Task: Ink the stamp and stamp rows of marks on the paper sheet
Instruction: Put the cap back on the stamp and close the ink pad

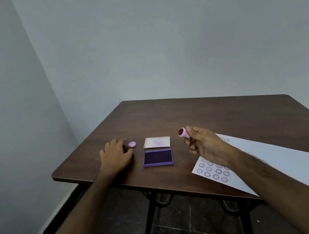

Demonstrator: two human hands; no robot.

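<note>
My right hand [203, 142] holds a small pink stamp [183, 133] above the table, its dark red face turned to the left. An open purple ink pad [157, 157] lies to its left, with the lid [157, 142] folded back behind it. The white paper sheet [277, 165] lies at the right, partly under my right forearm, and carries several purple round marks in rows at its near left corner. My left hand [116, 154] rests palm down on the table. Its fingertips are beside a small pink cap [132, 144].
The brown table [190, 114] stands in a corner between pale walls. Its left edge and near edge are close to my hands. Dark floor and black table legs show below.
</note>
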